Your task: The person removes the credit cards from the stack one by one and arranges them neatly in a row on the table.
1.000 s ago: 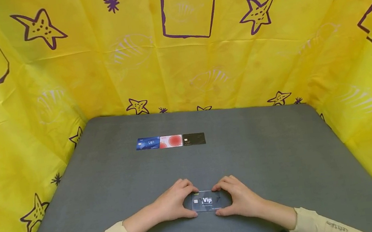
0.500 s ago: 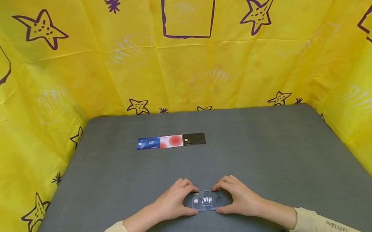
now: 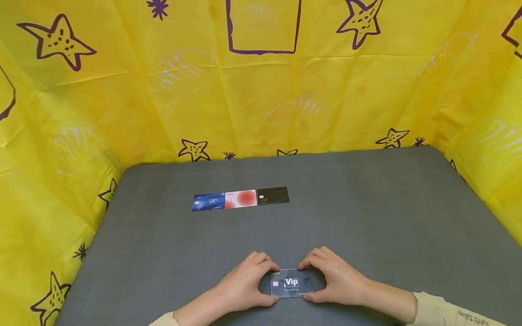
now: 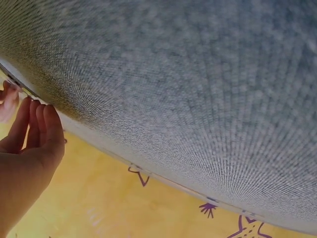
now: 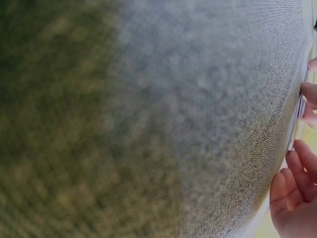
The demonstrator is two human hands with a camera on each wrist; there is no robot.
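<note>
The clear VIP card (image 3: 290, 283) lies flat on the grey table (image 3: 399, 221), near its front edge, and I have it pinched from both ends: my left hand (image 3: 245, 285) curls finger and thumb round its left end, my right hand (image 3: 334, 278) does the same on its right end. Well apart, farther back, a blue card (image 3: 208, 201), a red-and-white card (image 3: 240, 199) and a black card (image 3: 273, 195) lie edge to edge in a row. By my judgement those three are placed and this one is not yet.
</note>
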